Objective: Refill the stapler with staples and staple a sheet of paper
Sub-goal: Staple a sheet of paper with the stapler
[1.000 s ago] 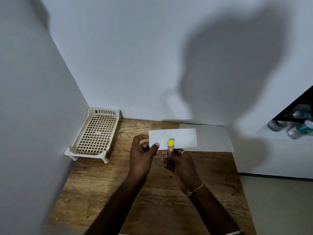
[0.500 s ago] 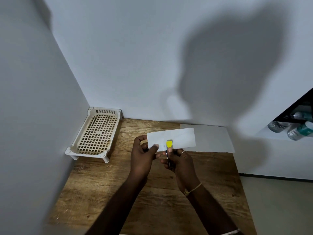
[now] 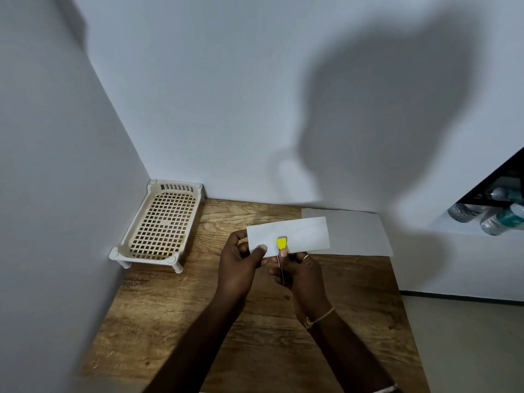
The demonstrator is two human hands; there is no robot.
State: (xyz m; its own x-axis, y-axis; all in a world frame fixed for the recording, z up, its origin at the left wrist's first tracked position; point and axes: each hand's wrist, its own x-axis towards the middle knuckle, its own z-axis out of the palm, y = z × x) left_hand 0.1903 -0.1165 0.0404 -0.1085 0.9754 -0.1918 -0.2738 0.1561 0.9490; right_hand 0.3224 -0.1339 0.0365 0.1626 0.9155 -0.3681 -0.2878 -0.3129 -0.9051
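Head view: on my remote feed I am watching two bare hands working just above a wooden table (image 3: 175,321) set in a corner; the left hand (image 3: 241,268) is pinching the near left corner of a white paper (image 3: 300,235), thumb lying on top and fingers curling behind, and is holding it lifted off the wood; the right hand (image 3: 304,279) is gripping a small stapler (image 3: 281,243), fingers wrapping round its dark body while the thumb is pressing just behind its yellow head; that head is sitting over the paper's near edge, a little left of its middle, so the stapler is meeting the paper between the two hands; I cannot tell whether its mouth is closing fully on the paper, since thumb and head are hiding it; a ring (image 3: 305,257) is showing on one right finger and a thin thread (image 3: 323,315) is circling that wrist; a second sheet (image 3: 360,236) is lying flat at the table's far right, against the wall (image 3: 226,123) and partly behind the held paper; a cream slotted tray (image 3: 161,225) on short legs is standing in the far left corner; plastic bottles (image 3: 499,219) are lying on a ledge off to the right, well apart from the hands.
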